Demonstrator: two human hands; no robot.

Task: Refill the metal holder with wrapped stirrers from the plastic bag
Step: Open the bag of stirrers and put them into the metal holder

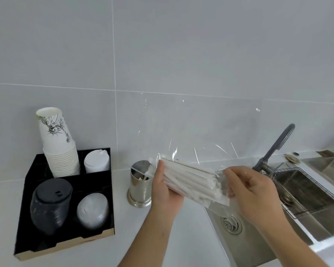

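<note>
Sitting at the far left of the white counter (162,243) is a black organiser tray (23,224). Its back compartments hold a tall stack of paper cups (58,149) and a stack of white lids (96,160); its front ones hold black lids (50,203) and clear lids (93,210).

Right of the tray, near the tiled wall (162,54), stands the metal holder (140,187), upright on the counter, with a few wrapped sticks inside against its divider.

Just right of the holder, the left hand (165,191) cups the near end of a bundle of wrapped stirrers (189,180) from below, thumb pressed along the top and fingers curled under it. The bundle lies slanted, its upper end over the holder's rim and its lower end still inside the clear plastic bag (201,135), which billows up in front of the wall.

The right hand (253,191) pinches the bag at the bundle's lower end between thumb and fingertips, the other fingers loosely bent.

Below and to the right lies the steel sink (258,245) with its drain (230,224), a dark tap (278,145) and a wire rack (307,193).
</note>
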